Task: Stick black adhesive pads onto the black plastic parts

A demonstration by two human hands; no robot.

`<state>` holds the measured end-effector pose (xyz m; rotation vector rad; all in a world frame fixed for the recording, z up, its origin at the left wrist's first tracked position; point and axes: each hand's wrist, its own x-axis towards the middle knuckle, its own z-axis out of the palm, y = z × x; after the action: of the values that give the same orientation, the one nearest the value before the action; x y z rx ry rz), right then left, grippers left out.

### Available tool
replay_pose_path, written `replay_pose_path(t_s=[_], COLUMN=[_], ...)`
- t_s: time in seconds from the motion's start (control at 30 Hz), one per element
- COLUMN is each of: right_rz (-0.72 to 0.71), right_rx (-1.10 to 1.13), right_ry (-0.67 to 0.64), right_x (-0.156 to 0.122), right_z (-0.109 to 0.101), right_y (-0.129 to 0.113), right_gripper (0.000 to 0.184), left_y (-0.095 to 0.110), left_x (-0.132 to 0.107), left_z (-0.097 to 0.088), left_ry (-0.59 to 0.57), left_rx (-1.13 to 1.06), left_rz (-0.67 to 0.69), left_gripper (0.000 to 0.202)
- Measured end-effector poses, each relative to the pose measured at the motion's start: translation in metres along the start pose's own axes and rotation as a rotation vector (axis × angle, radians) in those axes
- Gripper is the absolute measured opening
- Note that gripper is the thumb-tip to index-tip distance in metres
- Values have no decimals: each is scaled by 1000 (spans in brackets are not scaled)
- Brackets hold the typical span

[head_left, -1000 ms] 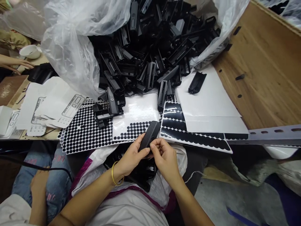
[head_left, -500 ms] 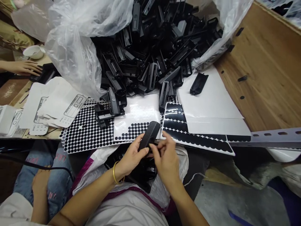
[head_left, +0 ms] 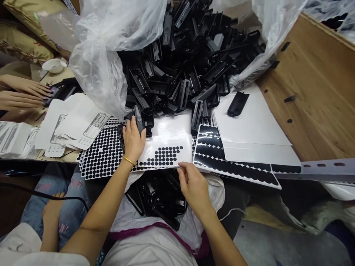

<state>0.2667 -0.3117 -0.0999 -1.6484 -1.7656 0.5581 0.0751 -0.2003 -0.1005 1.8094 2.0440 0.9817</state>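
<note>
The left hand (head_left: 133,144) is on a black part (head_left: 138,114) by the dot sheet's (head_left: 168,156) left edge. The right hand (head_left: 195,189) touches the near edge — whether either grips, I can't tell.

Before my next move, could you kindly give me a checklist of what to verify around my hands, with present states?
1. Left hand touching a black part at the pile's near edge: ok.
2. Left hand's grip firm: cannot tell, since the hand hides the contact.
3. Right hand at the near edge of the middle white sheet: ok.
4. Black dots present on that sheet: ok, in rows along its near side.
5. Dotted sheets at left free of parts: not ok, black parts lie on them.
6. Another person's hands apart from yours: ok, at far left.
</note>
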Motion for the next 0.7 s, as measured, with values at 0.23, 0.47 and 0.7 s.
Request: replay_pose_path(t_s=[0.23,0.47,0.7], right_rz=[-35,122,314], right_rx=[-200,48,688], right_ry=[-81,-122,-18], right_x=[8,14,8], right_z=[33,28,4], right_y=[2,5,-5], right_gripper=[17,10,15], left_y=[3,25,47], left_x=[-13,-38,-93], left_z=[10,0,7], left_ry=[45,-101,-656], left_rx=[-144,-420,-1215], left_rz=[93,-37,-625], left_gripper=[55,20,29])
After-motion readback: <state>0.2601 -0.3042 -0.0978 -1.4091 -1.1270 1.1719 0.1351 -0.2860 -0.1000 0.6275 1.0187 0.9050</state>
